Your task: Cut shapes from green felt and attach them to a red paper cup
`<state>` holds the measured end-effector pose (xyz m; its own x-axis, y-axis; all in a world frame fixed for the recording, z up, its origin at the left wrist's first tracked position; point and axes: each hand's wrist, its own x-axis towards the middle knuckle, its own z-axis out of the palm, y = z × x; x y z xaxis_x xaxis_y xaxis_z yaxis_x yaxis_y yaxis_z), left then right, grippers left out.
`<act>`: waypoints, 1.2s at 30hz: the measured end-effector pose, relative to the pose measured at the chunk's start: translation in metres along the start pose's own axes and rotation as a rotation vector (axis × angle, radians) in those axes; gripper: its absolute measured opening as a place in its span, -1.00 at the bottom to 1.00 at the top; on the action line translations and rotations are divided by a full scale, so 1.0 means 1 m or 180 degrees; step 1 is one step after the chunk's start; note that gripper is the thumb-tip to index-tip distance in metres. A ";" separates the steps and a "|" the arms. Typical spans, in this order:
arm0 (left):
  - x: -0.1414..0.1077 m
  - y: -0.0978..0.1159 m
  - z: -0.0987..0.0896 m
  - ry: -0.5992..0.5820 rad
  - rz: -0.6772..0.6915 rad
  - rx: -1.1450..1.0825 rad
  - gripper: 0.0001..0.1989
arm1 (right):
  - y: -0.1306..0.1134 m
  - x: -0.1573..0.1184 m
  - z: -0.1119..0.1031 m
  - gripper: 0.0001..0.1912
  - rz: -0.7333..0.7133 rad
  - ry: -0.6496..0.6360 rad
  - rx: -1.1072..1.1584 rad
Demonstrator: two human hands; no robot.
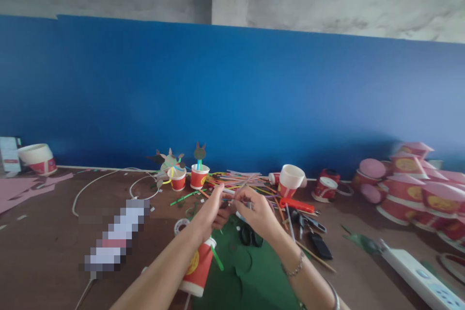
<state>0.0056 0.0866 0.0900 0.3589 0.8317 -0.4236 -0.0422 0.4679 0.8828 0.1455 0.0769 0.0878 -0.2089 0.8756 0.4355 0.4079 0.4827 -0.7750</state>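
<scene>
Head view: on the brown wooden table point(47, 232), torn pink paper scraps point(22, 189) lie at the left edge beside a white-and-red paper cup point(38, 159) tipped on its side. A thin white cable point(105, 185) loops near a pixelated, unreadable object point(116, 237). Toward the back edge, a short red paper cup point(199, 179) stands upright, its open top serving as a stand for a cut-paper figure on a straw. At mid-table, the left hand point(209, 210) and right hand point(256, 210) close in a tight pinch on a thin pale straw point(228, 193), mostly hidden, raising it above the clutter. Behind it lies a heap of multicoloured plastic straws point(236, 179). Below, a tilted red paper cup with a yellow emblem point(198, 266) shows no readable writing; black scissors point(250, 236) rest on a green paper sheet point(254, 276). Farther right are an orange-red utility knife point(296, 205), a white power strip point(417, 271), and red cups with pink tops point(407, 179) massed near the right edge.
</scene>
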 end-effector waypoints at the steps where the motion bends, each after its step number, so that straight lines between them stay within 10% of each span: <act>1: 0.000 0.000 0.000 -0.0064 0.0065 -0.0090 -0.42 | 0.000 0.000 0.000 -0.92 -0.0085 -0.0061 -0.0040; 20: 0.003 -0.002 -0.003 0.0229 0.0122 0.0067 -0.54 | 0.006 -0.001 0.000 -0.91 0.0243 -0.0308 -0.0207; 29: -0.001 -0.004 -0.001 0.0618 0.1466 0.1155 -0.93 | 0.002 0.002 -0.007 -0.92 -0.0014 -0.0152 -0.0650; 36: 0.000 -0.004 -0.001 0.0790 0.1785 0.0663 -0.86 | 0.014 0.005 0.001 -0.82 0.0904 0.0190 0.0703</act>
<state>0.0053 0.0849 0.0862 0.1076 0.9890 0.1011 0.0302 -0.1049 0.9940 0.1489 0.0883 0.0788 -0.0598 0.9760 0.2096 0.2390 0.2179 -0.9463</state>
